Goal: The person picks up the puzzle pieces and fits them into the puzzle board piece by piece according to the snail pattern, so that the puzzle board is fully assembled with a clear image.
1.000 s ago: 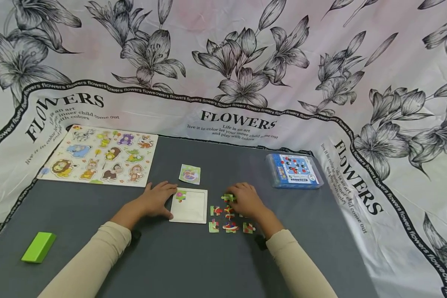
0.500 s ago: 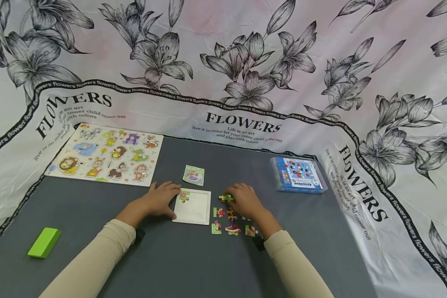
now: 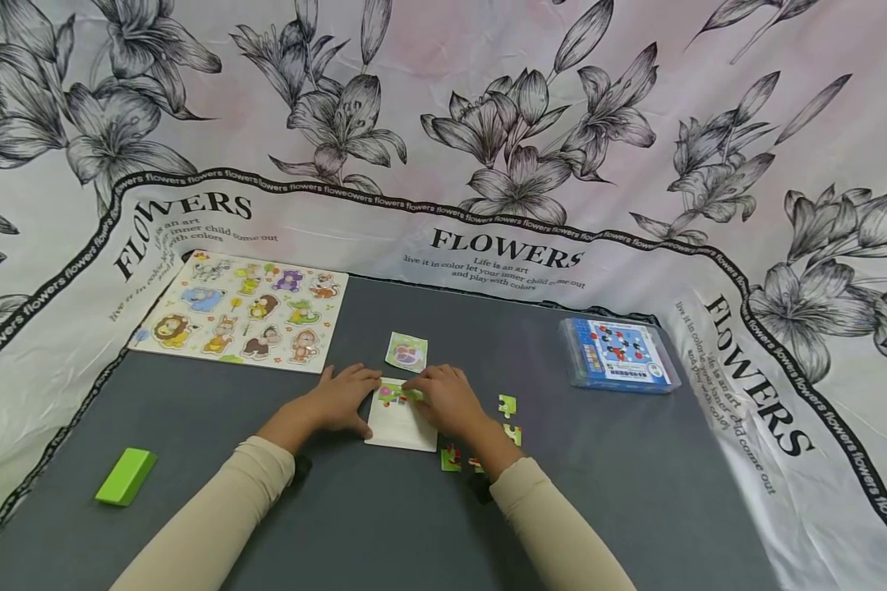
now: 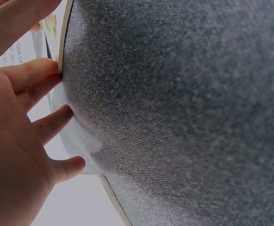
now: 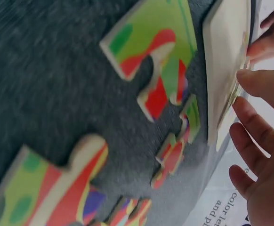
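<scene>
The small white puzzle tray (image 3: 395,428) lies on the grey table, a pink-and-green puzzle piece (image 3: 386,394) in its upper left corner. My left hand (image 3: 337,400) is spread along the tray's left side, thumb and fingertips touching its edge. Over the tray's upper part, my right hand (image 3: 447,402) pinches a green puzzle piece (image 3: 414,395) beside the first one. In the right wrist view the thumb and index fingertip meet right at the tray's surface, and the piece is mostly hidden. Several loose pieces (image 5: 174,28) with green, red and white patterns lie under the right wrist.
A small picture card (image 3: 406,351) lies behind the tray. Back left is a large animal puzzle board (image 3: 328,320); back right, a blue plastic box (image 3: 621,353). A green block (image 3: 126,476) sits at the left. Flower-printed cloth (image 3: 340,222) borders the table.
My right hand has carried the green puzzle piece left from among the loose pieces onto the tray. The left hand stays at the tray's edge. The head view has swung slightly left.
</scene>
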Demonstrator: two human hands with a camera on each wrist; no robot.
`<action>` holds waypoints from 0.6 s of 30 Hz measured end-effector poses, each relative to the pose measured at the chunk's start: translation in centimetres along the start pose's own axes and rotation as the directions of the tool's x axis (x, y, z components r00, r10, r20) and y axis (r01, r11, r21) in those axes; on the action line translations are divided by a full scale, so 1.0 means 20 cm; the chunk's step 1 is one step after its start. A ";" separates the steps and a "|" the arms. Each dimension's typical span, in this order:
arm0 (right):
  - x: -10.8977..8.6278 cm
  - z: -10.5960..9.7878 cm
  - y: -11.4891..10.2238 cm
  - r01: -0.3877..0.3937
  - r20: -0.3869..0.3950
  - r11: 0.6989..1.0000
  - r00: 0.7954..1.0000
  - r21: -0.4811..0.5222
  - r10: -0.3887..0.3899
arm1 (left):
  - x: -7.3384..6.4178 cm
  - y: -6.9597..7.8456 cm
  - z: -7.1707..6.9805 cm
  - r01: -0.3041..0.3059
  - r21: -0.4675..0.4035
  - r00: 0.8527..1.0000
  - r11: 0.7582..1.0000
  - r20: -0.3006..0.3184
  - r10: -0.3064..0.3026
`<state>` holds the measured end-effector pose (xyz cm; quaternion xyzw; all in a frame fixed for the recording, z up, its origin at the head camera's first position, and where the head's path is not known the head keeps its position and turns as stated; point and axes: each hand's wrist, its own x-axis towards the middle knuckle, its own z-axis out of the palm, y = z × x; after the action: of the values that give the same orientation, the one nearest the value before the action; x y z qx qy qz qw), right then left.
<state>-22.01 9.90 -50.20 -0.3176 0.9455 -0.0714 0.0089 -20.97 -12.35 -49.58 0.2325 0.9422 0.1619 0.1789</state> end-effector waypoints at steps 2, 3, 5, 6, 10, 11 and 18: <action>0.01 0.02 -0.01 -0.001 0.003 1.000 1.000 -0.006 0.001 | 0.00 0.00 0.00 0.002 -0.007 1.000 1.000 -0.002 -0.002; 0.02 0.02 -0.01 -0.002 0.004 1.000 1.000 -0.003 0.002 | -0.01 0.00 -0.01 0.003 -0.008 1.000 1.000 -0.002 -0.003; 0.01 0.03 -0.02 -0.014 0.009 1.000 1.000 -0.010 0.014 | -0.01 0.01 0.00 0.000 -0.007 1.000 1.000 0.001 0.000; 0.01 0.04 -0.03 -0.020 0.006 1.000 1.000 -0.018 0.020 | 0.00 0.01 0.00 -0.002 -0.005 1.000 1.000 0.000 0.002; 0.02 0.03 -0.05 -0.020 -0.032 0.997 0.999 -0.070 0.018 | -0.01 0.00 -0.01 0.000 0.009 1.000 1.000 -0.011 0.000; 0.03 0.02 -0.06 -0.016 -0.034 0.996 0.999 -0.088 0.013 | -0.01 0.00 -0.01 0.003 0.008 1.000 1.000 -0.010 -0.003; 0.05 -0.02 -0.07 -0.020 0.055 0.984 0.998 -0.176 0.030 | 0.00 0.00 -0.01 0.008 -0.010 1.000 1.000 0.012 -0.008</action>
<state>-21.96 8.28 -49.51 -0.3070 0.9514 0.0211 0.0090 -21.01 -12.45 -49.33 0.2286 0.9412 0.1647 0.1862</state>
